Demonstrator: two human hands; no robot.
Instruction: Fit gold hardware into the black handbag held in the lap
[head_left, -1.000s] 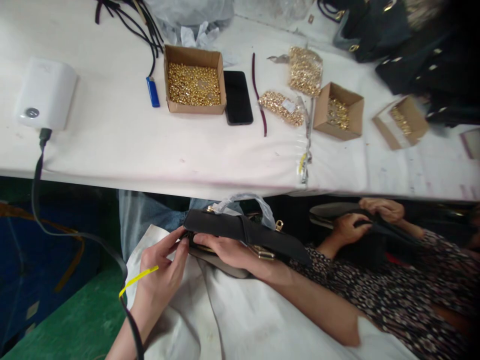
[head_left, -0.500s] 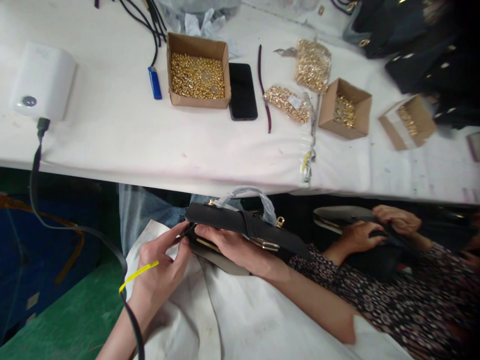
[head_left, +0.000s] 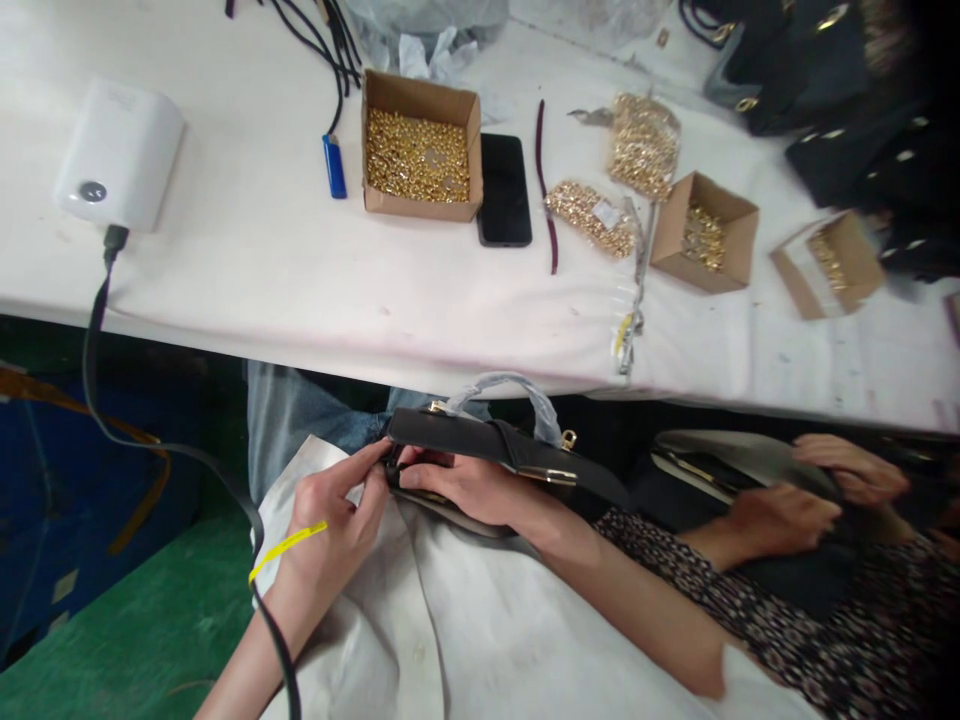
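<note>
A black handbag (head_left: 480, 442) with gold fittings and a plastic-wrapped handle lies on my lap, below the table's front edge. My left hand (head_left: 334, 520) pinches at the bag's left end, fingers pressed together on its edge. My right hand (head_left: 457, 485) is curled under the bag's body and grips it from below. A yellow tag and a black cable hang at my left wrist.
On the white table (head_left: 262, 270) stand a cardboard box of gold fittings (head_left: 420, 160), a black phone (head_left: 504, 190), a blue lighter (head_left: 334, 166), a white device (head_left: 120, 150), bags and boxes of gold parts (head_left: 701, 235). A co-worker's hands (head_left: 780, 510) hold another bag at right.
My hands stay on the bag's left end, the left fingers closing tighter on it. The view has shifted slightly. The co-worker's hands have moved down and right.
</note>
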